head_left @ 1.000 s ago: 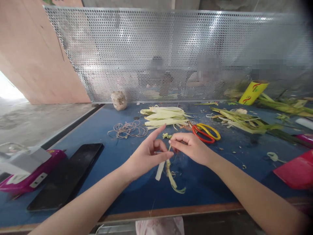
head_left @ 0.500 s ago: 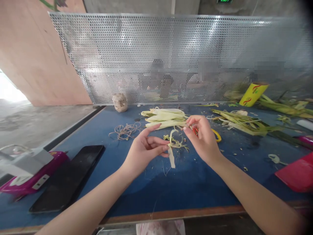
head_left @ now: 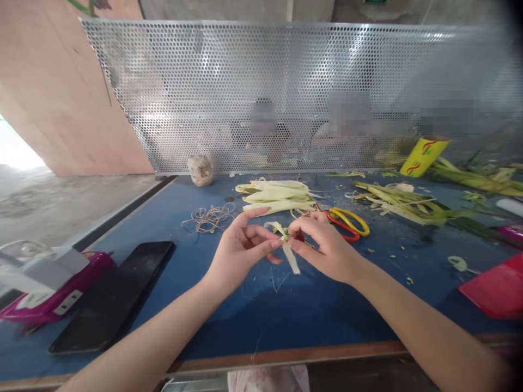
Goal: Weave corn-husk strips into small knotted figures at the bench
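A narrow pale strip of what looks like corn husk [head_left: 291, 262] is pinched between my two hands above the table, its tail hanging down and a curl standing up at the top. My left hand [head_left: 245, 242] closes thumb and fingertips on it from the left, index finger raised. From the right, my right hand [head_left: 322, 239] pinches the same strip at its knotted middle, where fingers partly hide it. Behind the hands lies a pile of pale husk leaves [head_left: 281, 193]. Scissors with red and yellow handles [head_left: 354, 220] rest just beyond my right hand.
A tangle of brown string [head_left: 210, 219] and a black phone [head_left: 118, 296] lie to the left, beside a purple power strip [head_left: 61, 305]. Green husks [head_left: 404, 204], a yellow tube [head_left: 424, 158] and a red object [head_left: 496, 288] are right. A perforated metal screen [head_left: 245, 98] borders the back.
My right hand has come down and left from near the scissors and now pinches the husk strip. The scissors are more exposed. My left hand has stayed almost in place.
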Action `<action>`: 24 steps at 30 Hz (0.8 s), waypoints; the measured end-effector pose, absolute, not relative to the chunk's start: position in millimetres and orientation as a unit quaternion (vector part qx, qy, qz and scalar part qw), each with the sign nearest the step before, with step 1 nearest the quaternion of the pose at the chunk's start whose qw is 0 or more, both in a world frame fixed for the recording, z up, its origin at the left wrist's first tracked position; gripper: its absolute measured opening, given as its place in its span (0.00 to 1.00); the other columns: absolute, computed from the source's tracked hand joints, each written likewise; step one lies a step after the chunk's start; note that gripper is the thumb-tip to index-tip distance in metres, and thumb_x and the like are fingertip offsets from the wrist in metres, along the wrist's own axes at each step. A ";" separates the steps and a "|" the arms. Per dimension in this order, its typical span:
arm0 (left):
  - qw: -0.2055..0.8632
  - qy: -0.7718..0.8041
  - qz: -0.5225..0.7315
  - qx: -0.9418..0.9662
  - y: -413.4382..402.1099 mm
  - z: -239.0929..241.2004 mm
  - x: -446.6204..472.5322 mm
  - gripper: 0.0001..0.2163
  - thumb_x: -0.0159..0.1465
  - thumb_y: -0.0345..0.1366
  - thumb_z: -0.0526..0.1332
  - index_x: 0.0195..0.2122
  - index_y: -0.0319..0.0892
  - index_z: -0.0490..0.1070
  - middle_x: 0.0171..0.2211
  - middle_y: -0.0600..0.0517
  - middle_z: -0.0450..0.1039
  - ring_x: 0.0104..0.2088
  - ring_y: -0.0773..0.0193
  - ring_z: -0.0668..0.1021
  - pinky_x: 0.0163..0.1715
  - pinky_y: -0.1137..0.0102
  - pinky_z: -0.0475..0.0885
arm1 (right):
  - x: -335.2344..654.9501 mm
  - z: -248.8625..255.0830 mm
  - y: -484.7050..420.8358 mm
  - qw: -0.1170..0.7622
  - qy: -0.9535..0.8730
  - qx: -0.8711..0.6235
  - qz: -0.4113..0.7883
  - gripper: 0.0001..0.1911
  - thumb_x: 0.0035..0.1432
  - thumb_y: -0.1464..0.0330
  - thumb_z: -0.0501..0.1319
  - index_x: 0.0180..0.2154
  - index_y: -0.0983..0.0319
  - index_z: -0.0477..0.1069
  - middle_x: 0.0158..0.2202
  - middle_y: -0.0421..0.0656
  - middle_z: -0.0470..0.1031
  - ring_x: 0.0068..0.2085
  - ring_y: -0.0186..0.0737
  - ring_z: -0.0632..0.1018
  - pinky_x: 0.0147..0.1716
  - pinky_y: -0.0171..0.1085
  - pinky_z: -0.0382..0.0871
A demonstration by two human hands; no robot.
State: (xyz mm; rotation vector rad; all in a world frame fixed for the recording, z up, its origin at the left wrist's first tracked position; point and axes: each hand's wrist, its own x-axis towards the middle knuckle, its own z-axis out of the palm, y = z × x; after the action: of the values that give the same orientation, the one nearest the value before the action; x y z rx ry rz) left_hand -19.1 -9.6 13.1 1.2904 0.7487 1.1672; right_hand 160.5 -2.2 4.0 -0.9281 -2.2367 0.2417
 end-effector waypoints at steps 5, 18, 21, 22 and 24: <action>0.571 0.309 0.500 0.573 -12.6 12.4 -17.4 0.27 0.53 0.28 0.64 0.53 0.40 0.55 0.31 0.53 0.71 0.23 0.70 0.74 0.20 0.74 0.73 | 158.3 2.0 -2.8 0.337 -0.874 -0.343 0.074 0.08 0.61 0.67 0.51 0.29 0.59 0.60 0.24 0.37 0.66 0.27 0.34 0.64 0.36 0.39 0.52; 0.367 0.366 0.524 0.676 -19.1 6.0 -20.7 0.32 0.52 0.30 0.64 0.58 0.47 0.53 0.28 0.53 0.71 0.26 0.67 0.73 0.14 0.79 0.67 | 155.3 4.9 -4.6 0.357 -0.857 -0.334 0.167 0.10 0.60 0.70 0.52 0.27 0.60 0.63 0.22 0.36 0.70 0.27 0.33 0.68 0.36 0.38 0.56; 0.374 0.347 0.506 0.695 -17.9 4.0 -20.2 0.32 0.52 0.29 0.64 0.57 0.48 0.53 0.28 0.54 0.67 0.29 0.66 0.72 0.14 0.81 0.66 | 154.0 4.0 -5.4 0.370 -0.852 -0.340 0.148 0.09 0.59 0.69 0.53 0.26 0.60 0.64 0.21 0.37 0.69 0.25 0.33 0.67 0.35 0.38 0.57; 0.387 0.342 0.498 0.697 -17.4 3.6 -19.9 0.32 0.52 0.29 0.64 0.57 0.48 0.53 0.29 0.54 0.66 0.29 0.66 0.72 0.14 0.81 0.65 | 153.6 3.9 -5.6 0.372 -0.851 -0.340 0.146 0.09 0.59 0.69 0.53 0.26 0.60 0.65 0.22 0.38 0.70 0.25 0.33 0.67 0.35 0.39 0.57; 0.414 0.336 0.485 0.693 -16.9 3.9 -19.3 0.32 0.52 0.30 0.65 0.57 0.49 0.53 0.29 0.53 0.66 0.29 0.66 0.71 0.12 0.82 0.65 | 153.4 4.5 -5.9 0.373 -0.849 -0.338 0.158 0.09 0.58 0.69 0.53 0.26 0.60 0.65 0.23 0.38 0.70 0.26 0.33 0.67 0.34 0.38 0.58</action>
State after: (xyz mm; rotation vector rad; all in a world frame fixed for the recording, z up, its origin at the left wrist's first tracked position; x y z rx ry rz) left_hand -19.3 -16.9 3.9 1.7415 0.8453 1.2177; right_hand 153.4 -5.9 4.5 -0.8667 -2.1766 0.4060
